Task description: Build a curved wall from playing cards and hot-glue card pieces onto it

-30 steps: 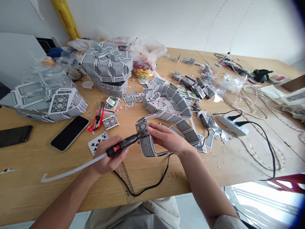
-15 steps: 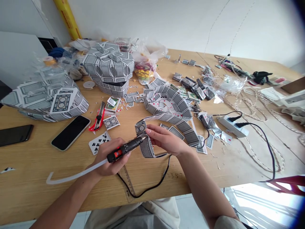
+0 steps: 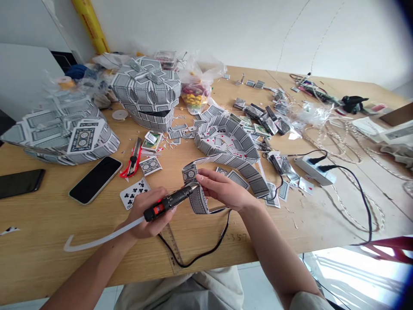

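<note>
My left hand [image 3: 151, 213] is wrapped round a black glue gun [image 3: 169, 202], with a long white glue stick [image 3: 106, 237] trailing from its back end. The gun's nozzle touches or nearly touches a curved strip of folded playing cards [image 3: 198, 200]. My right hand [image 3: 226, 189] pinches this strip near a patterned card [image 3: 189, 174] at its upper left end. The strip loops below that card and also arches away to the right. Behind it on the table lies an open ring of folded cards [image 3: 226, 137], with loose card pieces inside.
Two large card-built shapes [image 3: 146, 92] stand at the back left. A red cutter [image 3: 132, 159], a phone [image 3: 95, 180] and a clear ruler [image 3: 174, 247] lie on the table [image 3: 129, 267]. At the right are a power strip [image 3: 316, 170] with black cords and rope.
</note>
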`<state>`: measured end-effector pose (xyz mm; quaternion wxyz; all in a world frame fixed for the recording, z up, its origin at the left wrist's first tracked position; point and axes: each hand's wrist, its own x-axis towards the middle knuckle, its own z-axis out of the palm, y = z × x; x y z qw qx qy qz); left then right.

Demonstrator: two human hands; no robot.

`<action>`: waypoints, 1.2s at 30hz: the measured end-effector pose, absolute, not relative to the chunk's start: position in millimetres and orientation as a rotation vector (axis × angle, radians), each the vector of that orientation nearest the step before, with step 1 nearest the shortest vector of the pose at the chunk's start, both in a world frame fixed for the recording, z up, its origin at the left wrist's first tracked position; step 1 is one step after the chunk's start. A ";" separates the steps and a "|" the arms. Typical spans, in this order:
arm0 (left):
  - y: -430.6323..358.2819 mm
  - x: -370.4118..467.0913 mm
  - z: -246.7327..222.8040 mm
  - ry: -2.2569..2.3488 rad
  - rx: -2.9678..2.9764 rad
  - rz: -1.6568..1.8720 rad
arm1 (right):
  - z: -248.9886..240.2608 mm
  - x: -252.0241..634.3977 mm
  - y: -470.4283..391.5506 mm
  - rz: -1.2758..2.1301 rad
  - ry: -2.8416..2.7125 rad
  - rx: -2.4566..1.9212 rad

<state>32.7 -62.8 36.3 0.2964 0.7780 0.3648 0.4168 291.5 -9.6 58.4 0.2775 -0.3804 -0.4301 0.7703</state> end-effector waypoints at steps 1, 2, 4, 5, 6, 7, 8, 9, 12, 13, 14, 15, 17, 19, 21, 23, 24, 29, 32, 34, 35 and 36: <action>-62.9 33.1 36.5 0.973 2.073 1.107 | 58.5 291.5 -9.7 2.068 -1.156 -1.017; -62.9 33.6 37.0 0.973 2.077 1.106 | 58.7 291.5 -9.8 2.068 -1.158 -1.015; -63.0 34.4 38.5 0.974 2.086 1.100 | 59.3 291.5 -10.0 2.068 -1.167 -1.014; -63.2 34.4 39.3 0.975 2.089 1.105 | 59.8 291.7 -10.1 2.070 -1.174 -1.013; -63.4 33.9 40.0 0.980 2.087 1.109 | 60.6 291.9 -10.2 2.074 -1.180 -1.009; -63.6 32.7 40.4 0.996 2.075 1.109 | 61.6 292.3 -10.3 2.082 -1.185 -1.001; -63.7 30.8 40.3 1.024 2.047 1.106 | 63.1 292.9 -10.3 2.091 -1.188 -0.990; -63.6 28.1 39.5 1.063 2.001 1.097 | 64.8 293.5 -10.4 2.100 -1.189 -0.978; -61.4 17.9 34.2 1.151 1.752 1.049 | 72.2 296.5 -11.0 2.127 -1.202 -0.964; -60.1 14.8 32.3 1.145 1.650 1.035 | 75.0 297.7 -11.6 2.135 -1.210 -0.968; -58.6 12.4 30.9 1.123 1.547 1.021 | 77.8 298.9 -12.5 2.144 -1.219 -0.972; -57.0 10.7 30.2 1.089 1.450 1.006 | 80.4 300.1 -13.7 2.157 -1.228 -0.975; -54.3 9.4 31.4 1.015 1.290 0.986 | 84.4 302.6 -17.1 2.190 -1.239 -0.967; -52.5 9.6 34.8 0.945 1.196 0.973 | 86.7 305.2 -21.6 2.233 -1.239 -0.954; -51.4 9.5 38.3 0.891 1.159 0.947 | 88.1 308.4 -27.1 2.266 -1.229 -0.959; -50.5 8.5 40.5 0.852 1.150 0.911 | 90.0 312.3 -33.5 2.293 -1.222 -0.981; -50.0 7.6 41.1 0.836 1.148 0.889 | 91.3 314.5 -37.1 2.308 -1.222 -0.998; -47.4 3.9 42.7 0.755 1.157 0.713 | 97.7 325.8 -56.6 2.436 -1.238 -1.061; -47.6 3.5 42.7 0.732 1.180 0.652 | 95.6 330.6 -65.9 2.462 -1.216 -1.067; -48.6 4.0 41.9 0.721 1.190 0.644 | 92.8 332.1 -69.5 2.455 -1.209 -1.057; -49.3 4.6 41.4 0.720 1.193 0.643 | 91.6 332.4 -70.5 2.448 -1.210 -1.048; -50.0 5.4 41.1 0.722 1.195 0.642 | 90.8 332.4 -71.0 2.442 -1.212 -1.042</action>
